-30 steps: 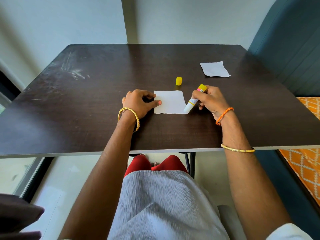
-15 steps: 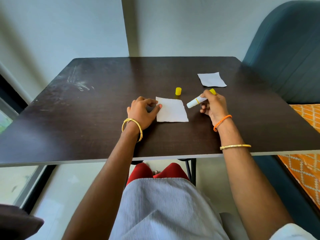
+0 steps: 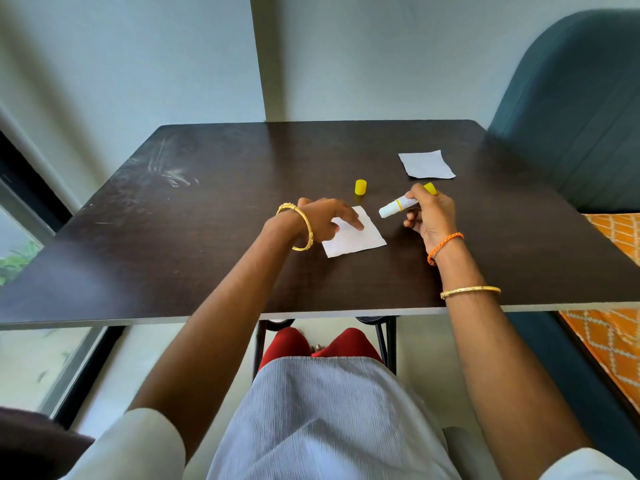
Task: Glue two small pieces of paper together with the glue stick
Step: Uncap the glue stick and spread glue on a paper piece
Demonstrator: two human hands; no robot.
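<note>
The left hand [image 3: 323, 216] is reaching over the near paper square [image 3: 353, 233] now, fingers spread and loosely extended, fingertips hovering on or just over its left half; half a second ago it was resting at the sheet's left edge with the thumb pinning it. The paper itself is sitting turned, one corner now pointing away from the person, where before it lay squarer to the desk [image 3: 207, 209]. The right hand [image 3: 431, 216] is gripping the uncapped glue stick [image 3: 403, 204], fingers curled round its yellow end, white tip pointing left and held off the paper, just beyond the sheet's right corner, much as before. The yellow cap [image 3: 360, 187] is standing just behind the paper. The second paper square [image 3: 426, 164] is lying well behind and to the right of the first sheet, untouched.
</note>
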